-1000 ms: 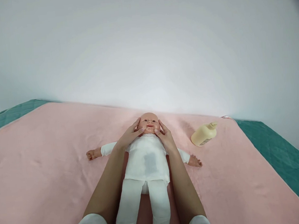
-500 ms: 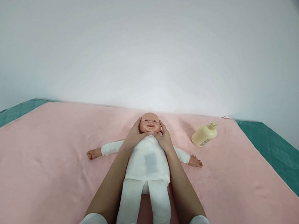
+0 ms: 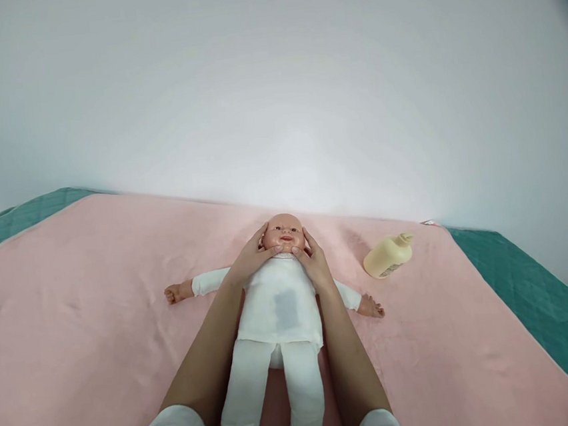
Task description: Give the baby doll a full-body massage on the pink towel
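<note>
A baby doll [image 3: 262,312] in white cloth top and trousers lies on its back, arms spread out to both sides, with a grey patch on its chest. My left hand [image 3: 252,259] cups the left side of the doll's head, its thumb resting along the jaw. On the other side my right hand [image 3: 315,263] holds the head the same way, thumb by the chin. Both sets of fingers curl round behind the head, where their tips are partly hidden. My forearms run along either side of the doll's body.
A pale yellow pump bottle [image 3: 387,256] lies tilted to the right of the doll. Under everything spreads a pink sheet [image 3: 97,311], with a green quilted cover [image 3: 527,290] showing at its edges. A white wall [image 3: 272,93] rises behind.
Both thumbs have moved apart, from close together under the doll's chin outward and slightly up to the jaw on each side. The doll and bottle stay in place.
</note>
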### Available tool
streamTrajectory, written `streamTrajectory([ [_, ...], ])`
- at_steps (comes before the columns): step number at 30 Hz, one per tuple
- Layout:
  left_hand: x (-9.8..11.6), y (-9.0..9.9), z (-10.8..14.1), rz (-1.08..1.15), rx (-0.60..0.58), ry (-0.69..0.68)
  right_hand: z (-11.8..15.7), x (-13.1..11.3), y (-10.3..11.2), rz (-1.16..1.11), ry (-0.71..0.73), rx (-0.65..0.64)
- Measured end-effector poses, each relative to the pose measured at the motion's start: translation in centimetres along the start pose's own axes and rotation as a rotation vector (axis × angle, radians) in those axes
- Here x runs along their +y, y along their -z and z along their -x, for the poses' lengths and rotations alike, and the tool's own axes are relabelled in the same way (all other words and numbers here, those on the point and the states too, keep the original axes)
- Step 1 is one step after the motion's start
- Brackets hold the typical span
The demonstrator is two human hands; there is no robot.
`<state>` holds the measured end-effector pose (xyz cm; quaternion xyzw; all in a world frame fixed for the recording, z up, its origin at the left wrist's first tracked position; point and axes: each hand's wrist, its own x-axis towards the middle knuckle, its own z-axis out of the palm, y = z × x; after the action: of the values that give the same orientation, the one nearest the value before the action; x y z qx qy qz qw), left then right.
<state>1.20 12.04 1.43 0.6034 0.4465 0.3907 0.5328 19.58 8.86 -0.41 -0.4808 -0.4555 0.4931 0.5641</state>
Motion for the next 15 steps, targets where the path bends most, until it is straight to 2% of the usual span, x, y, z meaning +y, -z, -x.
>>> streamTrajectory([
  [15, -0.4, 0.9, -0.1, 0.07, -0.046, 0.068, -0.6, 1.5, 1.1, 0.002, 0.04, -0.057],
])
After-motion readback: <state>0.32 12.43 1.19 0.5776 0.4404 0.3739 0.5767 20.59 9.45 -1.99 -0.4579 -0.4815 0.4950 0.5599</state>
